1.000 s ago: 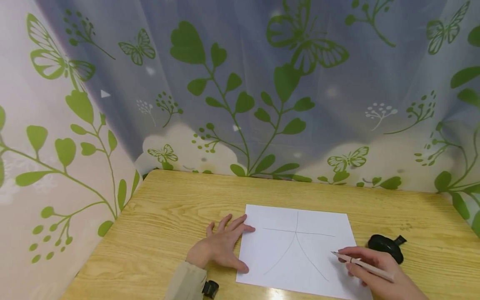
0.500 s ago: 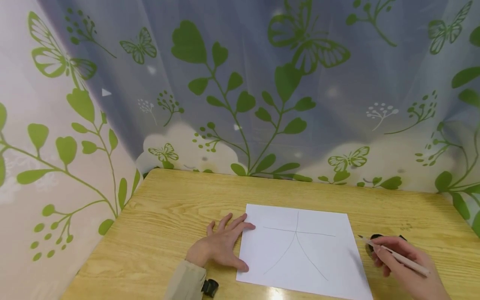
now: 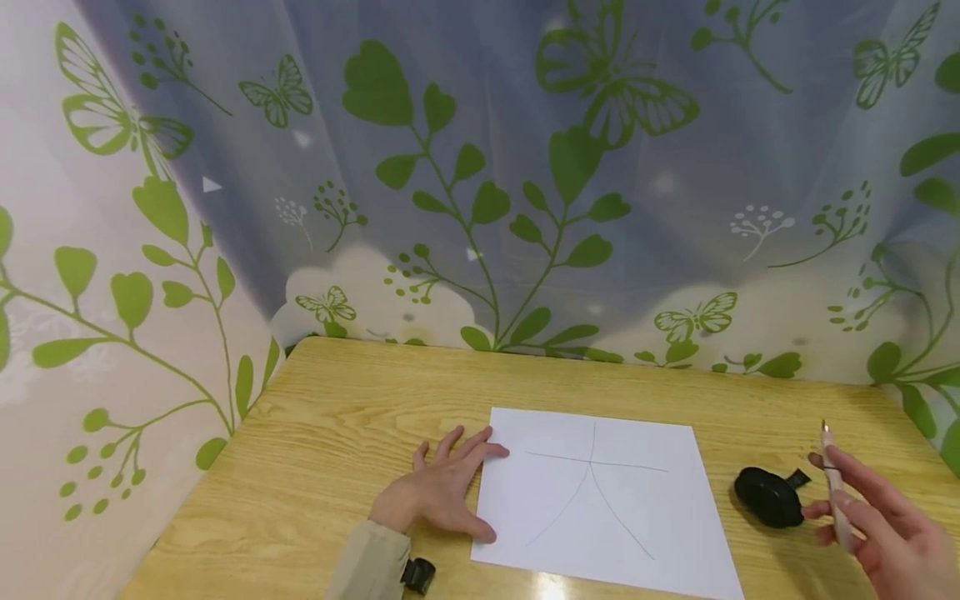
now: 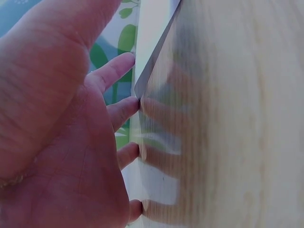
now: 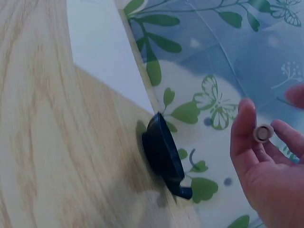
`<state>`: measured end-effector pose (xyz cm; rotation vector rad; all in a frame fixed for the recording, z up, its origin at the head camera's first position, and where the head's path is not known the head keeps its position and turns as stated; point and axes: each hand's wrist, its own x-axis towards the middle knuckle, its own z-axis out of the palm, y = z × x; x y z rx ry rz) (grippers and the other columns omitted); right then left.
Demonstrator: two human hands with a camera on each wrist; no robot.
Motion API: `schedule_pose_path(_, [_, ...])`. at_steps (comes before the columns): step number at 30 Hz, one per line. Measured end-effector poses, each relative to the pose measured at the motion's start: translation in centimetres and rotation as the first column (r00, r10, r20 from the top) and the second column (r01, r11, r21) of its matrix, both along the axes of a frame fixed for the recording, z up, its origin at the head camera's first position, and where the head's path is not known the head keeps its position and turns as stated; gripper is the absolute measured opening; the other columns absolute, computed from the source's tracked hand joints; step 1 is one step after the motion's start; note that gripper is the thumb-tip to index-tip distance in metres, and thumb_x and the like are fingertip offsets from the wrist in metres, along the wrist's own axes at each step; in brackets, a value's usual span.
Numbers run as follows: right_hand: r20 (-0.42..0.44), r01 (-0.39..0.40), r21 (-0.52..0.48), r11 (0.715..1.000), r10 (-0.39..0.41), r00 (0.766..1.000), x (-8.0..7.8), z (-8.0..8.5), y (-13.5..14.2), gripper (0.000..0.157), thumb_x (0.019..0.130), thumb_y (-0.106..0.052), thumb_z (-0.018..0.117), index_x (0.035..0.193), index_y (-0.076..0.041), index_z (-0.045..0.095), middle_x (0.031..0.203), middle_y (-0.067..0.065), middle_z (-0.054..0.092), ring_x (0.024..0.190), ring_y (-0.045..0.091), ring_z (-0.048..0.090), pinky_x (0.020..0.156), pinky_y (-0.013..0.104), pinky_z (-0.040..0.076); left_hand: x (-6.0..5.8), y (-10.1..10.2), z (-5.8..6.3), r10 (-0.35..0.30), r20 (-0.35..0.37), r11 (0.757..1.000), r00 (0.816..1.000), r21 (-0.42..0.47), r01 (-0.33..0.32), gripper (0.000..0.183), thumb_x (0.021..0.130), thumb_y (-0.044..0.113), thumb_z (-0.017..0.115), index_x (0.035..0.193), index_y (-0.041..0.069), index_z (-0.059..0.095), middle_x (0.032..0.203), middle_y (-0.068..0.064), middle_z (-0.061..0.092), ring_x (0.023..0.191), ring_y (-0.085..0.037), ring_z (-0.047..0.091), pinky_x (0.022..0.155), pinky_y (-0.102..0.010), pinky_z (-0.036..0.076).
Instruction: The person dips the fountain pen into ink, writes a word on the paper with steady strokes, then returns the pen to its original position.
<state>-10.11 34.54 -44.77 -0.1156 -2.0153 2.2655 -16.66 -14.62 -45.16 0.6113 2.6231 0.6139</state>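
Observation:
A white sheet of paper (image 3: 607, 517) lies on the table, bearing thin pencil lines: a short upright, a level stroke across it and two curves spreading downward. My left hand (image 3: 442, 492) rests with spread fingers at the sheet's left edge, thumb and index finger over it. In the left wrist view, the left fingertips (image 4: 124, 110) meet the tabletop beside the paper's edge. Right of the sheet, my right hand (image 3: 888, 525) pinches a pale wooden pencil (image 3: 834, 483), tip pointing up and away. The right wrist view shows the pencil (image 5: 262, 134) end-on between thumb and fingers.
A black rounded object (image 3: 768, 497) with a short tab sits between the paper and my right hand. The wood-grain table (image 3: 360, 392) meets a leaf-and-butterfly curtain (image 3: 465, 167) at the back and left. A small black item (image 3: 418, 575) is by my left cuff.
My right hand has moved right, off the paper and past the black object, carrying the pencil, which has swung from slanting left to nearly upright. The left hand and sheet stay put.

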Motion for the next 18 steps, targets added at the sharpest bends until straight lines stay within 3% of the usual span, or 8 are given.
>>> schedule_pose_path(2, [0.054,0.065,0.111,0.992,-0.072,0.996,-0.2,-0.1,0.3,0.046,0.108,-0.011,0.047,0.147,-0.035,0.054,0.107,-0.034,0.067,0.074,0.008,0.07,0.057,0.027,0.054,0.0,0.0,0.0,-0.001,0.006,1.0,1.0,-0.002,0.001,0.098,0.071,0.054,0.088,0.152,0.036,0.034,0.174,0.003,0.013,0.159,-0.04,0.006,0.113,-0.081,0.008])
schedule_pose_path(4, [0.077,0.109,0.315,0.943,-0.14,0.987,-0.4,-0.4,0.5,0.047,0.109,-0.013,0.045,0.151,-0.032,0.049,0.101,-0.042,0.06,0.072,0.0,0.068,0.057,0.025,0.054,0.0,-0.1,-0.1,-0.002,0.012,1.0,1.0,-0.001,0.002,0.098,0.072,0.055,0.087,0.152,0.037,0.034,0.174,0.003,0.013,0.159,-0.04,0.006,0.113,-0.081,0.008])
schedule_pose_path(5, [0.076,0.126,0.408,0.904,-0.171,0.982,-0.6,-0.6,0.6,0.046,0.109,-0.014,0.044,0.153,-0.026,0.048,0.099,-0.045,0.056,0.072,-0.004,0.067,0.057,0.023,0.054,0.0,-0.1,-0.1,-0.003,0.015,1.0,1.0,0.0,0.003,0.098,0.072,0.055,0.087,0.152,0.037,0.034,0.174,0.003,0.012,0.159,-0.04,0.006,0.113,-0.081,0.008])
schedule_pose_path(9, [0.056,0.136,0.714,0.687,-0.249,0.967,-1.2,-1.6,1.4,0.043,0.108,-0.016,0.048,0.149,-0.002,0.051,0.091,-0.049,0.044,0.072,-0.02,0.056,0.059,0.016,0.052,0.0,-0.2,0.0,-0.004,0.019,1.0,1.0,0.006,0.004,0.098,0.072,0.055,0.087,0.152,0.037,0.034,0.174,0.003,0.012,0.159,-0.04,0.005,0.113,-0.082,0.007])
schedule_pose_path(11, [0.046,0.127,0.78,0.612,-0.258,0.965,-1.4,-2.0,1.7,0.038,0.106,-0.015,0.054,0.138,0.005,0.058,0.088,-0.035,0.059,0.071,-0.023,0.049,0.058,0.014,0.051,-0.1,-0.2,0.0,-0.005,0.021,1.0,1.0,0.008,0.005,0.098,0.072,0.055,0.087,0.152,0.037,0.034,0.174,0.004,0.011,0.159,-0.04,0.004,0.114,-0.081,0.006])
schedule_pose_path(13, [0.021,0.119,0.824,0.554,-0.24,0.97,-1.5,-2.2,2.0,0.03,0.103,-0.011,0.059,0.127,0.007,0.063,0.09,-0.012,0.073,0.07,-0.024,0.046,0.055,0.014,0.05,-0.1,-0.2,0.1,-0.006,0.022,1.0,1.0,0.01,0.006,0.099,0.072,0.054,0.087,0.153,0.037,0.033,0.174,0.004,0.011,0.159,-0.04,0.004,0.114,-0.082,0.006])
schedule_pose_path(16, [0.027,0.093,0.861,0.5,-0.227,0.973,-1.8,-2.3,2.0,0.022,0.097,-0.007,0.067,0.115,0.006,0.066,0.097,0.024,0.075,0.066,-0.017,0.05,0.053,0.018,0.05,-0.2,-0.3,0.0,-0.007,0.026,1.0,1.0,0.012,0.007,0.1,0.072,0.054,0.087,0.154,0.037,0.032,0.174,0.004,0.011,0.16,-0.04,0.004,0.114,-0.081,0.006])
schedule_pose_path(18, [0.064,0.056,0.869,0.492,-0.224,0.973,-2.0,-2.2,1.9,0.022,0.094,-0.006,0.071,0.112,0.006,0.066,0.095,0.026,0.075,0.066,-0.007,0.057,0.052,0.02,0.05,-0.2,-0.3,-0.1,-0.01,0.032,1.0,0.999,0.015,0.009,0.101,0.072,0.055,0.087,0.154,0.038,0.032,0.174,0.004,0.01,0.16,-0.04,0.003,0.114,-0.081,0.006])
